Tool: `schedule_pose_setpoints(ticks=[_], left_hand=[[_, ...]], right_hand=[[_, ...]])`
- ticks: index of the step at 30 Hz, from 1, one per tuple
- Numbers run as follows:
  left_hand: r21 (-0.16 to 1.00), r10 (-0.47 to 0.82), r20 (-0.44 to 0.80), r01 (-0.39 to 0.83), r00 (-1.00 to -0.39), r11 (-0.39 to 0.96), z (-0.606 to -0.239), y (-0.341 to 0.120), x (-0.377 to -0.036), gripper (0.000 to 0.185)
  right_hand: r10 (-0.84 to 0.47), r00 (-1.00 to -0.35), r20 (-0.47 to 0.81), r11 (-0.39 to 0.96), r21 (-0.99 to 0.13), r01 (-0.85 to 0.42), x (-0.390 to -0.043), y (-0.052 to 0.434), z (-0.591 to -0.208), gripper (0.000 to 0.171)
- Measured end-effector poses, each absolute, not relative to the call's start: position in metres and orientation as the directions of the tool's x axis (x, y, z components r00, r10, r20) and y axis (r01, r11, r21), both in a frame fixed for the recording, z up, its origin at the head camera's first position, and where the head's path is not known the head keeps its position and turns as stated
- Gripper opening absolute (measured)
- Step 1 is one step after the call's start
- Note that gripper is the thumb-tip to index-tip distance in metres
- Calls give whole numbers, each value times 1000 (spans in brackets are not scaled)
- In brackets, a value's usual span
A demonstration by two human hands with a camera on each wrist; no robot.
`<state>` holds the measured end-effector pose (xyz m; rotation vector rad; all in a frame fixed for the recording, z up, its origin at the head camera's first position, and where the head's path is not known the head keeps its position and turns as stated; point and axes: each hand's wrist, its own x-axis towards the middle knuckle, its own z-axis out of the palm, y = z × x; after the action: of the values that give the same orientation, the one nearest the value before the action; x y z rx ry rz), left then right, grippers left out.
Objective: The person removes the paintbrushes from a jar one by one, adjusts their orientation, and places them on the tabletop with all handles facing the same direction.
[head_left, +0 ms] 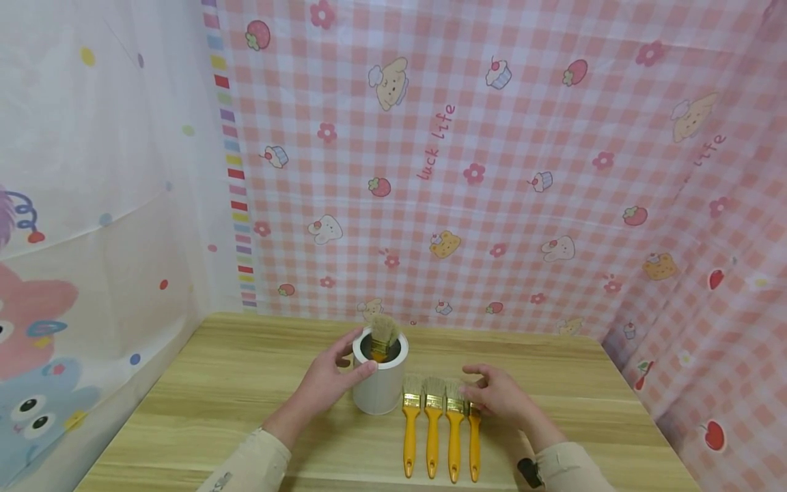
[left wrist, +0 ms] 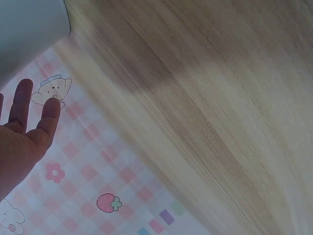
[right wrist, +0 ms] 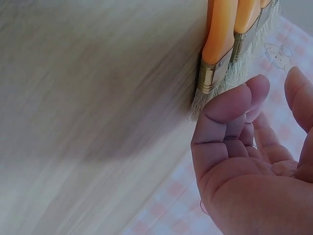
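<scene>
The rightmost brush [head_left: 475, 444] lies just by the fingertips of the loosely curved, empty right hand [head_left: 501, 396], handle toward the person, while the left hand [head_left: 326, 380] grips the can [head_left: 380, 395].

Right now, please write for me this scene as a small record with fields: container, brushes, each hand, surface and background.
Container: white can, upright, holding one brush, bristles up
Brushes on table: four, side by side, orange handles toward the person
Left hand: holds the can at its left side, thumb at the rim
Right hand: at the bristle end of the rightmost brush; contact unclear
Surface: wood-grain table
Background: pink checked cloth with cartoon prints
</scene>
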<state>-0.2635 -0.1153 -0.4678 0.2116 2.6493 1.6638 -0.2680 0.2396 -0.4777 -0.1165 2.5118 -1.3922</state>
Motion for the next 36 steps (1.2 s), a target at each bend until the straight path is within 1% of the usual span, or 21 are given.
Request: schedule_pose_setpoints(ticks=[9, 18, 26, 36], left_hand=[[898, 124, 69, 116, -990, 424, -467, -116, -263, 77], [897, 124, 69, 116, -990, 426, -466, -115, -263, 78], [900, 128, 68, 116, -989, 420, -465, -116, -262, 79], [902, 119, 91, 132, -989, 411, -470, -116, -265, 79]], right_hand=[[-216, -961, -173, 536, -843, 31, -271, 237, -478, 58], [-212, -973, -97, 486, -874, -19, -272, 228, -474, 61], [-182, -982, -45, 445, -895, -41, -273, 216, -470, 58], [-158, -987, -6, 428, -901, -63, -274, 199, -462, 52]])
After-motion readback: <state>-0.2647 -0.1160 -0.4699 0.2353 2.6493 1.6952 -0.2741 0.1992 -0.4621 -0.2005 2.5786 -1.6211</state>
